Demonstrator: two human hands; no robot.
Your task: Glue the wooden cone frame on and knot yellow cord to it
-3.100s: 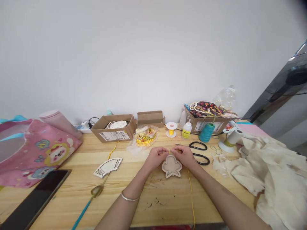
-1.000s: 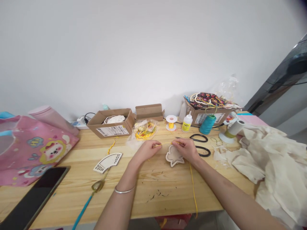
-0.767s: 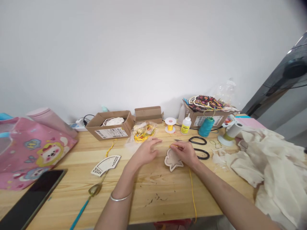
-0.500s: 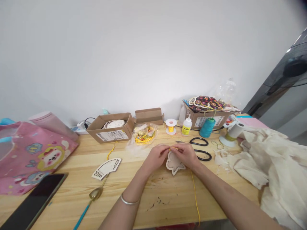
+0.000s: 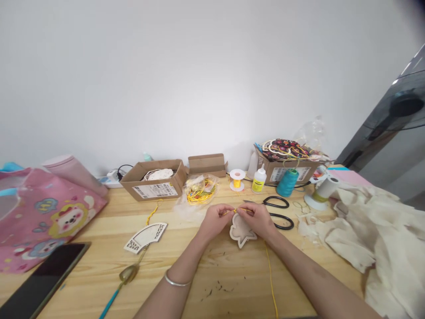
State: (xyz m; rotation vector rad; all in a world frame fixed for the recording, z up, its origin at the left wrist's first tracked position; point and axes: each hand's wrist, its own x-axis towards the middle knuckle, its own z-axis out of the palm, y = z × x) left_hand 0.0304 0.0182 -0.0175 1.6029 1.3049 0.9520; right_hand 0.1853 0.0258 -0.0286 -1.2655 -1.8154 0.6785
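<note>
Between my hands a yellow cord (image 5: 235,210) runs over the top of a pale, scallop-edged piece (image 5: 242,239) that hangs just above the table. My left hand (image 5: 215,221) is closed, thumb and fingertips pinching the cord on the left. With the same kind of pinch my right hand (image 5: 258,219) grips the cord on the other side, close against the piece's upper edge. A long tail of the cord trails from under my right wrist down to the table's front. Black-handled scissors (image 5: 277,202) lie just beyond my right hand, their blades partly hidden.
Along the back stand a cardboard box (image 5: 156,197), a yellow thread spool (image 5: 237,180), a glue bottle (image 5: 259,179), and a teal thread cone (image 5: 287,182). Cream cloth (image 5: 388,230) is heaped at right. Leftward lie a fan-shaped piece (image 5: 146,238), a phone (image 5: 46,279) and a pink bag (image 5: 59,217).
My fingertips have drawn slightly apart, and more of the yellow cord shows between them. The camera view has shifted a little.
</note>
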